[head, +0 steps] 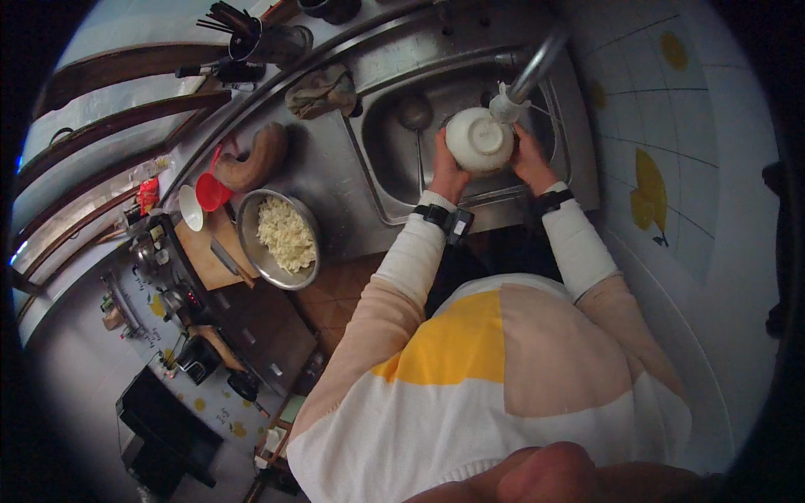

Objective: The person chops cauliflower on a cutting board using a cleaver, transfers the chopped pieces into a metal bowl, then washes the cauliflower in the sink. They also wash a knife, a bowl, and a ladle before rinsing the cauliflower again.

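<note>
Over the stainless steel sink (pixel 390 151) I hold a white bowl (pixel 478 148) turned so that its round foot faces up. My left hand (pixel 449 166) grips the left side of its rim. On the opposite side my right hand (pixel 531 160) holds it, with the fingers partly hidden. Right above the bowl hangs the faucet (pixel 531 69), its mouth wrapped in a pale cover. Whether water is running I cannot tell. A metal ladle (pixel 415 116) lies in the basin, left of the bowl, its handle pointing towards me.
Left of the sink stand a steel basin of pale chopped food (pixel 283 236), a wooden cutting board (pixel 201 251) with a knife (pixel 229 261), a red ladle (pixel 212 191), a white bowl (pixel 191 207) and a long curved squash (pixel 258 163). A cloth (pixel 322 93) lies by the sink's rim.
</note>
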The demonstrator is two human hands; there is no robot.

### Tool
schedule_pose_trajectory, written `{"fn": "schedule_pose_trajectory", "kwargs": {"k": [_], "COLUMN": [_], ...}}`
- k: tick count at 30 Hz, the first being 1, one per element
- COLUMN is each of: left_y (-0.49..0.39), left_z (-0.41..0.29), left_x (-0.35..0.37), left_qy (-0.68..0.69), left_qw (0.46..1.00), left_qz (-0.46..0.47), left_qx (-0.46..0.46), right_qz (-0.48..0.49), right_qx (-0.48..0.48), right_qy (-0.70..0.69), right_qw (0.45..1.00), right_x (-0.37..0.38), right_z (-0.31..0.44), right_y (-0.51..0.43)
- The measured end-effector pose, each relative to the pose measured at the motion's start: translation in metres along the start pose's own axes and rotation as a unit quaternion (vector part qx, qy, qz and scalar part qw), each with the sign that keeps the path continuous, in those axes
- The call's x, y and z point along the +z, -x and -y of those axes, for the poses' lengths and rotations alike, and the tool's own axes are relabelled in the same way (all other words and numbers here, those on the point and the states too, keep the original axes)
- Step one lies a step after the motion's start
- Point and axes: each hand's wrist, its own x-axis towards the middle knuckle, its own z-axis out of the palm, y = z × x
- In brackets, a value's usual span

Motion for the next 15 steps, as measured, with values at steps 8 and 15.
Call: {"fn": "schedule_pose_trajectory", "kwargs": {"k": [8,15], "left_y": [-0.036,-0.012], "left_z": [-0.007,-0.023], "left_x": [-0.029,0.005], "left_qy": [-0.178,-0.214], "left_qw": [0.984,0.976], "left_qz": [-0.017,-0.023], "left_qx": [0.018,-0.031], "right_qz": [0.124,0.164], "right_qx": [-0.167,-0.35], "right_qy": [0.339,0.63], "right_qw": [0.917,0.674], "right_x": [0.014,0.047], "right_z": [0.023,-0.022], "right_y": [0.035,0.066]}}
